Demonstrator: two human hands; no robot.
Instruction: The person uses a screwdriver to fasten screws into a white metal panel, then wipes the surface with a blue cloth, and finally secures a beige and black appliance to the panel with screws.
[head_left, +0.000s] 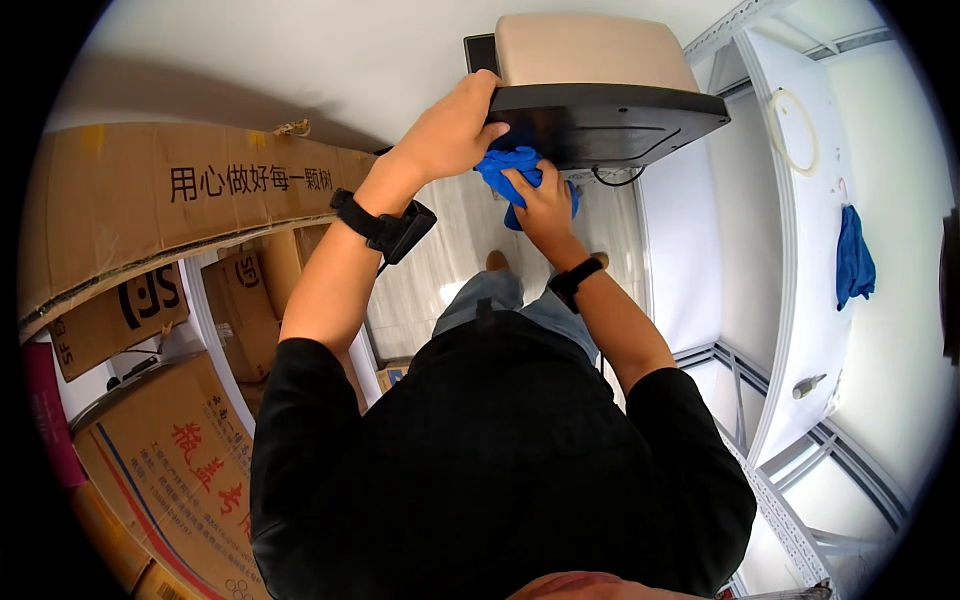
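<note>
A wide black panel (pixel 600 120) with a rounded beige, box-like body (pixel 590 55) behind it stands ahead of me; I cannot make out what kind of thing it is. My left hand (pixel 458 128) is closed round the panel's left edge, with the thumb on the near face. Bunched in my right hand (pixel 545 205) is a blue cloth (pixel 508 165), held close to the panel's lower left part. Part of the cloth hangs below the fingers. To the right of the cloth, a black cable (pixel 620 180) loops beneath the panel.
Cardboard boxes (pixel 160 205) fill shelving at my left. On the right, a white panel (pixel 790 250) carries a hanging blue cloth (pixel 853 255), a pale ring (pixel 793 130) and a small metal fitting (pixel 808 386). Pale flooring (pixel 420 300) shows around my feet.
</note>
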